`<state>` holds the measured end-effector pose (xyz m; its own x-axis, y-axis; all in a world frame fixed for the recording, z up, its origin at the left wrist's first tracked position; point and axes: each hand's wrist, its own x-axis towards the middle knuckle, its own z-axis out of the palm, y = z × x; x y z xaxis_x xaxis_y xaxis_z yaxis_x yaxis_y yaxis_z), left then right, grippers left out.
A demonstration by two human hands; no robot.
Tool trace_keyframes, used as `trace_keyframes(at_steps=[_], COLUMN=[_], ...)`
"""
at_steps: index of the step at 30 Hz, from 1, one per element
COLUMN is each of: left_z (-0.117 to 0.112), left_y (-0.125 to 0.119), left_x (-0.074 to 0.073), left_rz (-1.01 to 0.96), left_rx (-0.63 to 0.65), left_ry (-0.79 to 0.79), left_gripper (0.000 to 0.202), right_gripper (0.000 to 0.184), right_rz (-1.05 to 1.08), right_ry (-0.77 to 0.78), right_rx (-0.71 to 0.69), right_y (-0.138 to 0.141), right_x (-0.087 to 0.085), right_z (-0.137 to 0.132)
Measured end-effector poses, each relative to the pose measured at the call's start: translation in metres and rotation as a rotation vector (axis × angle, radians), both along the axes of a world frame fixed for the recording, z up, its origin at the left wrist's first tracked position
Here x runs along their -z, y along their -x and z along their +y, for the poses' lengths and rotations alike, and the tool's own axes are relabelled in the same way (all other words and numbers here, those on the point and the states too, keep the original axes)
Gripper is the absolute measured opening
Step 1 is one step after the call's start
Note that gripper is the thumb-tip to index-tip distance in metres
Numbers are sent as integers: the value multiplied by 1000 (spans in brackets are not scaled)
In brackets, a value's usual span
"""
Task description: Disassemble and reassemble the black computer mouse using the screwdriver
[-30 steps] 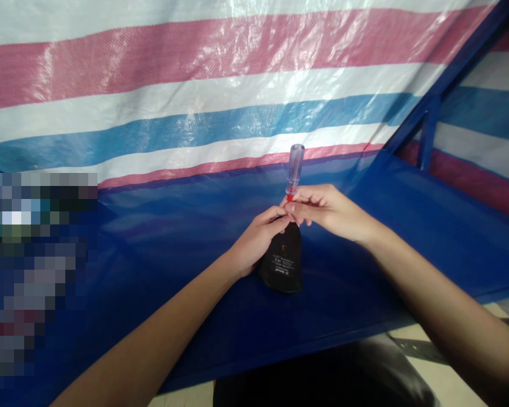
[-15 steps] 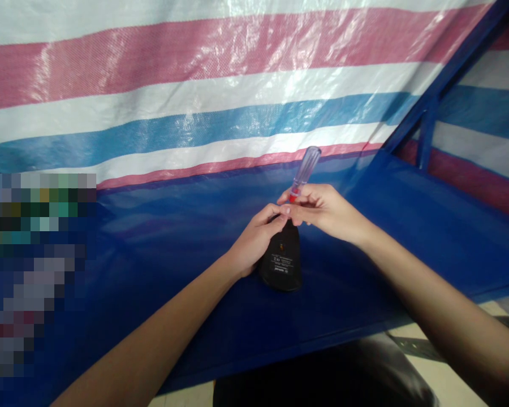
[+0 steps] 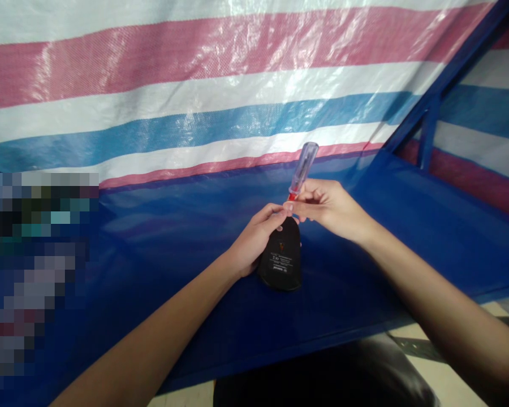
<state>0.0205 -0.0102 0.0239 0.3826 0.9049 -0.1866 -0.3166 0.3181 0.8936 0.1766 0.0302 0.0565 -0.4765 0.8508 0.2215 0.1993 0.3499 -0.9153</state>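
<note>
A black computer mouse [image 3: 280, 260] lies with its underside up on the blue surface, showing printed label text and a small opening in the middle. My left hand [image 3: 255, 237] is closed around its left side, thumb and fingertips near the far end. In the fingers of my right hand [image 3: 327, 206] is a screwdriver [image 3: 304, 165] with a clear purplish handle and a red collar. It stands tilted above the far end of the mouse. Its tip is hidden behind my fingertips, which meet those of the left hand.
The blue covered table [image 3: 173, 226] runs under both arms. Behind it hangs a striped plastic sheet [image 3: 195, 85], and a blue frame bar [image 3: 432, 107] slants at the right. Blurred-out items [image 3: 38, 209] lie at the left. My dark-clothed lap is below the front edge.
My right hand and the screwdriver have shifted slightly up and left. More of the far end of the mouse now shows between my hands.
</note>
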Motion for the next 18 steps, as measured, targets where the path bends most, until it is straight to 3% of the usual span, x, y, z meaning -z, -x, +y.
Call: trace_keyframes(at_steps=[12,18], left_z=[0,1], left_y=[0,0], left_x=[3,0], left_rz=[2,-6], left_rx=[24,31], left_ry=[-12,-19], left_gripper=[23,21], right_gripper=[23,19], right_rz=[30,-43], right_ry=[46,-31], right_rx=[-102,-102], right_y=[1,-2], right_x=[1,-2], right_z=[-1,-2])
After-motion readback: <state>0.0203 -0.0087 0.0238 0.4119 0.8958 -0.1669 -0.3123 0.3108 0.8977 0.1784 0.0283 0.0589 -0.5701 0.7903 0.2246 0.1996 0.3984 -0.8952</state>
